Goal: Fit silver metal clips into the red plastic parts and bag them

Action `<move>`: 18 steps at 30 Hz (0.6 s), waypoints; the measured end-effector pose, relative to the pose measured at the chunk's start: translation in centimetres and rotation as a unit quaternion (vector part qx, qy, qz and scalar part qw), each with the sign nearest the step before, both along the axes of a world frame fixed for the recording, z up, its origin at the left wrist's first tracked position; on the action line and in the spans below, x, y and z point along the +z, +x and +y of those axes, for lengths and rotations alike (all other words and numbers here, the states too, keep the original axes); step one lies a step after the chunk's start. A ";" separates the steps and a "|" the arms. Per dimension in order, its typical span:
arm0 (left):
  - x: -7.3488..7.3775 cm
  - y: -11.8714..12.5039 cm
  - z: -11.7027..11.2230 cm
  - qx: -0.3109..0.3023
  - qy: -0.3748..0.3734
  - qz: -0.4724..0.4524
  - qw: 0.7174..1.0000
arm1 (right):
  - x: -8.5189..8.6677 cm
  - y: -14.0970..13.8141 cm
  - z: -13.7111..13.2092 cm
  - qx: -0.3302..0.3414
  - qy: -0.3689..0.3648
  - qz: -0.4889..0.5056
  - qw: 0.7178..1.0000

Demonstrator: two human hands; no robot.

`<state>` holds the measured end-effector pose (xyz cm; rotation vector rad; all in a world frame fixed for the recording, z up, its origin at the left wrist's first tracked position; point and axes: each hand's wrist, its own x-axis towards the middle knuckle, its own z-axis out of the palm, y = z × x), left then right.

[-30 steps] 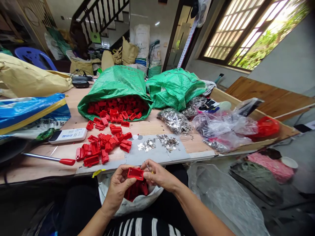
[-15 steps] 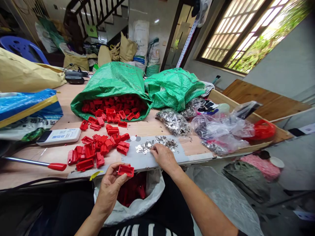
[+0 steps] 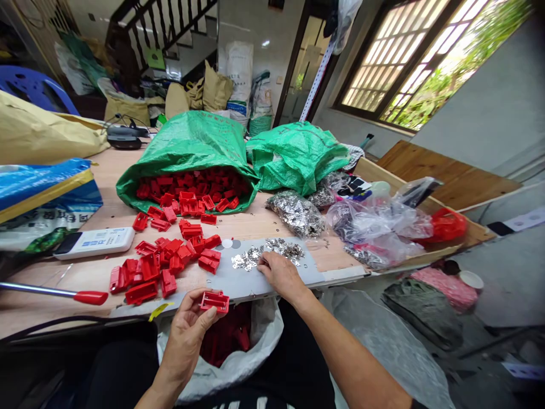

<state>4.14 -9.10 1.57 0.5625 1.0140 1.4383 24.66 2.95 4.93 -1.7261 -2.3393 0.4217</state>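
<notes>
My left hand [image 3: 187, 329] grips a small red plastic housing [image 3: 214, 302] between thumb and fingers, its hollow side facing up toward me. It is held just off the table's front edge, above an open white sack [image 3: 259, 352] with red pieces inside. My right hand [image 3: 281, 275] is over the grey sheet [image 3: 251, 288], its fingertips pinched together at a pile of small shiny metal pieces [image 3: 247, 260]. Whatever lies between those fingertips is hidden. More red housings [image 3: 149, 267] lie heaped on the table to the left of the sheet.
Behind the heap, a green woven sack [image 3: 191, 139] spills red housings. A second green sack [image 3: 298, 153] and a clear bag of metal pieces [image 3: 298, 215] are right of it. A red-handled lever [image 3: 89, 297] and a white device [image 3: 96, 243] are at left; a wooden tray [image 3: 447, 250] at right.
The whole view has shifted slightly. My left hand still holds the red housing, and my right fingertips stay at the metal pile with hardly any movement.
</notes>
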 end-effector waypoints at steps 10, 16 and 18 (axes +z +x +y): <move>0.1 0.2 0.0 0.006 -0.011 0.010 1.000 | -0.3 -1.5 -0.4 0.039 0.013 0.017 0.999; 0.1 0.1 0.0 0.004 -0.009 0.007 1.000 | -0.3 -1.8 -0.1 0.055 0.005 0.009 0.998; 0.0 0.1 0.0 0.006 -0.010 0.004 1.000 | -0.3 -1.8 0.0 0.056 0.007 0.010 0.998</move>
